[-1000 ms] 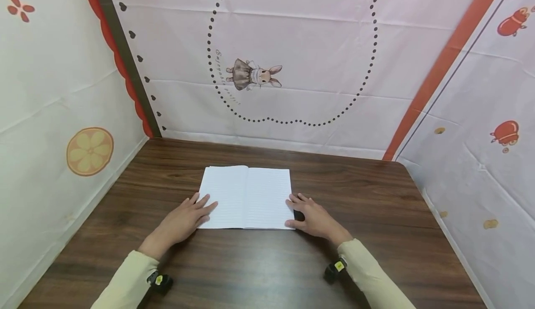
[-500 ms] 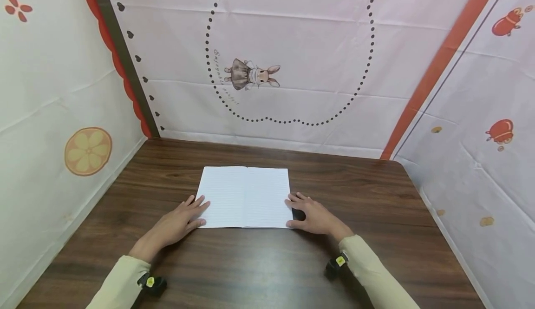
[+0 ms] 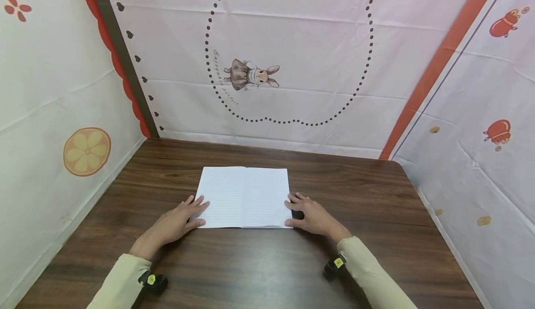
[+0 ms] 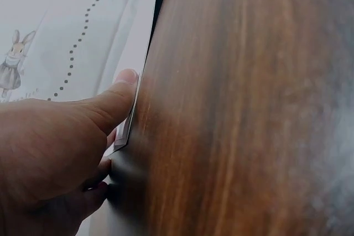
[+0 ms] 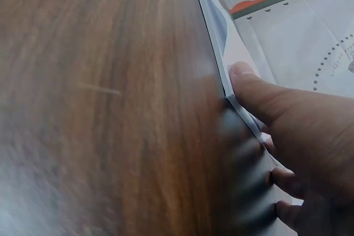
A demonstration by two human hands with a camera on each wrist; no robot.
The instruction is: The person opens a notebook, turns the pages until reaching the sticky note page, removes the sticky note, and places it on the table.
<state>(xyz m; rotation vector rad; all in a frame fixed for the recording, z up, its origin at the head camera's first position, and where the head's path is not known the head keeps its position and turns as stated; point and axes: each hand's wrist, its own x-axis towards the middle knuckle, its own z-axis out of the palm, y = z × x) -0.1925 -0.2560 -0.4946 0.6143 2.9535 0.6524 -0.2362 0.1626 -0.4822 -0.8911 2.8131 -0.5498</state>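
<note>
An open notebook (image 3: 223,197) with white lined pages lies on the wooden table. My left hand (image 3: 175,225) rests at its left edge, fingers spread and thumb on the near corner of the page. On the opposite side my right hand (image 3: 313,216) lies over the right edge, thumb at the near corner and fingertips on the page. In the left wrist view the left thumb (image 4: 126,81) is on top of the thin page stack. The right wrist view has the right thumb (image 5: 243,75) on the thicker right half, where the top page (image 5: 218,17) bows up slightly along the near edge.
The dark wood table (image 3: 259,267) spreads around the notebook. Printed cloth walls close it in at the back (image 3: 301,67), left (image 3: 37,90) and right (image 3: 468,169). Black cameras are strapped at both wrists, below the pale sleeves (image 3: 121,281).
My left hand has drawn back leftward from the page to its edge, and the left page lies flatter. The right hand stays nearly still; the right page's near edge now bows up slightly.
</note>
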